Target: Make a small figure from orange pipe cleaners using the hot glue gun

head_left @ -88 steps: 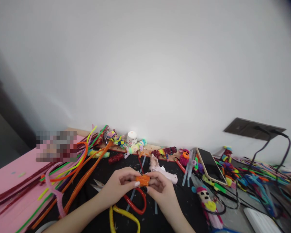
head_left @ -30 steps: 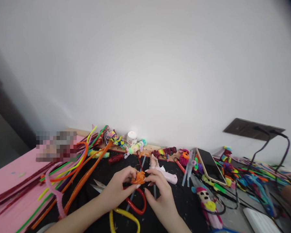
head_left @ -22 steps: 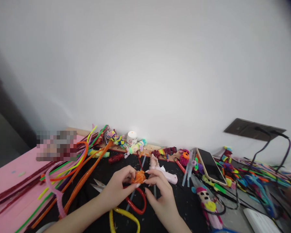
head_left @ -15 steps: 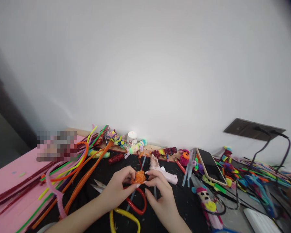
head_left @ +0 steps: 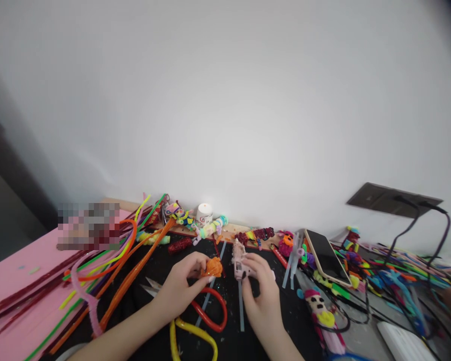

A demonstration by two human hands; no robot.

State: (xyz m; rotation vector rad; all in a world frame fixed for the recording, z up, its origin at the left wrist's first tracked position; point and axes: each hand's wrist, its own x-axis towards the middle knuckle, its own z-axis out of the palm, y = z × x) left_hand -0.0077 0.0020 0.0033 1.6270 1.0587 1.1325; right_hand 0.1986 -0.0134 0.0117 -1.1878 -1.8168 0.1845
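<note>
My left hand [head_left: 181,285] pinches a small bundled piece of orange pipe cleaner [head_left: 212,267] between thumb and fingers. To its right, my right hand [head_left: 262,287] is closed around a pale pink hot glue gun [head_left: 239,259], its stained nozzle end pointing away toward the wall. A gap separates the gun from the orange piece. Below the hands lie scissors [head_left: 218,326] with red and yellow handles, their blades partly behind my left wrist. A clear glue stick [head_left: 241,308] rests on the black mat [head_left: 229,346] beneath my right hand.
Long pipe cleaners [head_left: 128,271] spread over the pink surface at left. Small pipe-cleaner figures [head_left: 210,228] and a white bottle [head_left: 204,213] line the wall. At right are a phone [head_left: 327,258], another figure [head_left: 321,311], cables and a wall socket [head_left: 383,198].
My right hand has let go of the orange piece and taken hold of the glue gun. My left hand keeps the orange piece, now slightly further left.
</note>
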